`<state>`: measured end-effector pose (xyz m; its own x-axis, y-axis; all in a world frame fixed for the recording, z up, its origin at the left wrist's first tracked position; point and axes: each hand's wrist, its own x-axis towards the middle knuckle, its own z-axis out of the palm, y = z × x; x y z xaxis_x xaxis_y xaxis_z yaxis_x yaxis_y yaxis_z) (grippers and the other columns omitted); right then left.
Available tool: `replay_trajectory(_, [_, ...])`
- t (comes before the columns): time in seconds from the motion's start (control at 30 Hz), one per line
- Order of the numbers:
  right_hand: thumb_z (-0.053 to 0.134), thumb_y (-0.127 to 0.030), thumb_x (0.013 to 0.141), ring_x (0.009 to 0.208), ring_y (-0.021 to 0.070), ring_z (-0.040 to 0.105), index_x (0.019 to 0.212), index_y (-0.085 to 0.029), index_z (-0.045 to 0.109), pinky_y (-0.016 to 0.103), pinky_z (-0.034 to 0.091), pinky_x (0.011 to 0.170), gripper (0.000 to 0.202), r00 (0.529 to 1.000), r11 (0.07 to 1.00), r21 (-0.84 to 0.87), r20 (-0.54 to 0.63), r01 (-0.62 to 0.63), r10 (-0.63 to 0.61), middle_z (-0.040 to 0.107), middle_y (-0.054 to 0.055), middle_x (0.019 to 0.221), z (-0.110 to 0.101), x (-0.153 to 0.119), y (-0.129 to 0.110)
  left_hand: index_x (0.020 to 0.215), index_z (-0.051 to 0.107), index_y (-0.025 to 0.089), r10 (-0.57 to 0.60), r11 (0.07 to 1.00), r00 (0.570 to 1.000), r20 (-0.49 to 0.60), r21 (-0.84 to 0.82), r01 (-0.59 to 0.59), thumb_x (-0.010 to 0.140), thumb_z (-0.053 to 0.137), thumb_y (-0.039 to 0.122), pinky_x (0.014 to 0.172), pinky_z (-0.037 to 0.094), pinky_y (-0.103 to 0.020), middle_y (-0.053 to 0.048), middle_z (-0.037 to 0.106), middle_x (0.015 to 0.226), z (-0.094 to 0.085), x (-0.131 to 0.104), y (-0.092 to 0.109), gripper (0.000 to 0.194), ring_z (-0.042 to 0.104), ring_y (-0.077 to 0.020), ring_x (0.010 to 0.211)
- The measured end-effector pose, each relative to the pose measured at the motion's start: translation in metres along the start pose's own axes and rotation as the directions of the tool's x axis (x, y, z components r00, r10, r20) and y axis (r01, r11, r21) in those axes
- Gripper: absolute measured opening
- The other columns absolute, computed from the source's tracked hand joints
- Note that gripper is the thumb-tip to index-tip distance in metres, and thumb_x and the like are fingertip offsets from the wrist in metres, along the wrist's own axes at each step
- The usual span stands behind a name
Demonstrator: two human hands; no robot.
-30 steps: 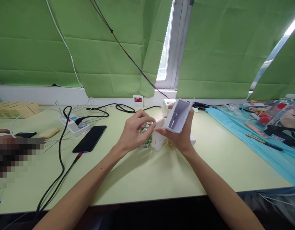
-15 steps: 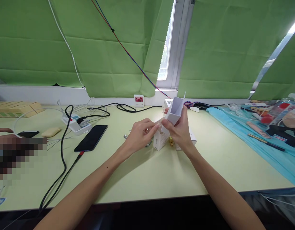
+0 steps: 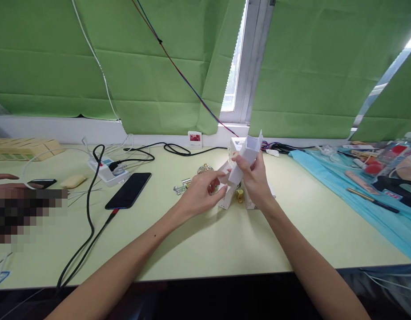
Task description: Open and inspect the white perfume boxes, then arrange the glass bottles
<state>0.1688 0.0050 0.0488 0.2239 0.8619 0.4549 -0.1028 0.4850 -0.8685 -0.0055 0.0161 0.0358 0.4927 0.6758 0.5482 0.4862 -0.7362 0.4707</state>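
My right hand [image 3: 257,180] grips a slim white cardboard box [image 3: 248,154], tilted, its upper end open and a flap standing up. At the box's lower end, my left hand [image 3: 203,189] has its curled fingers and thumb on the loose flaps [image 3: 226,172]. Below stand more white boxes [image 3: 226,199], partly covered by my hands. A small gold-coloured piece [image 3: 239,195] is between them on the table. Behind my left hand are a clear glass item with a gold top [image 3: 204,168] and a small silver and clear piece [image 3: 183,186].
A black phone [image 3: 128,191] on a charging cable lies left, near a white power strip [image 3: 108,171]. Another person's hand [image 3: 5,184] is at the far left. A small picture card [image 3: 195,139] stands behind; blue plastic sheeting [image 3: 325,178] with clutter lies right.
The held box has risen slightly and tilted further. My left hand has shifted slightly right and down, its fingers more apart, uncovering the glass item and silver piece behind it.
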Motion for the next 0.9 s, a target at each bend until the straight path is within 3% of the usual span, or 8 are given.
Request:
replay_trajectory(0.17, [0.079,-0.06,0.076,0.106,0.0245,0.065,0.12,-0.029,0.047,0.036,0.061,0.077,0.062,0.998,0.998,0.022,0.005,-0.061,0.061,0.064,0.004,0.105,0.0001,0.0017,0.0028,0.132,0.061,0.023,0.062,0.993,0.998,0.002,0.1,-0.062,0.095,0.058,0.038,0.067,0.049,-0.027,-0.001,0.067,0.088,-0.0001,-0.0034,-0.0025,0.04,0.058,-0.0122,0.067])
replay_trajectory(0.3, [0.081,-0.058,0.074,0.103,0.0237,0.065,0.121,-0.029,0.047,0.04,0.06,0.087,0.065,0.998,0.998,0.017,0.004,-0.066,0.066,0.064,0.003,0.104,0.0001,0.0025,0.006,0.139,0.056,0.023,0.043,0.995,0.999,0.03,0.087,-0.045,0.096,0.057,0.041,0.068,0.05,-0.028,-0.002,0.071,0.096,0.0028,-0.0061,-0.0053,0.047,0.061,-0.0126,0.068])
replay_trajectory(0.43, [0.083,-0.057,0.072,0.097,0.0222,0.066,0.121,-0.029,0.047,0.041,0.059,0.089,0.066,0.999,0.999,-0.02,0.002,-0.044,0.044,0.066,0.004,0.11,0.0012,0.0014,0.0063,0.14,0.054,0.023,0.032,0.995,0.999,0.041,0.091,-0.036,0.096,0.057,0.041,0.069,0.05,-0.03,-0.003,0.071,0.102,0.0049,-0.0083,-0.0054,0.048,0.061,-0.0135,0.069])
replay_trajectory(0.9, [0.083,-0.052,0.071,0.106,0.0249,0.065,0.127,-0.032,0.043,0.044,0.058,0.092,0.072,0.998,0.994,-0.107,0.055,0.01,-0.004,0.064,0.005,0.115,0.0045,-0.0013,0.0063,0.136,0.055,0.022,0.068,0.996,0.997,0.034,0.06,-0.07,0.098,0.055,0.039,0.063,0.047,-0.027,-0.002,0.067,0.091,0.0072,-0.0105,-0.0019,0.042,0.057,-0.0128,0.068])
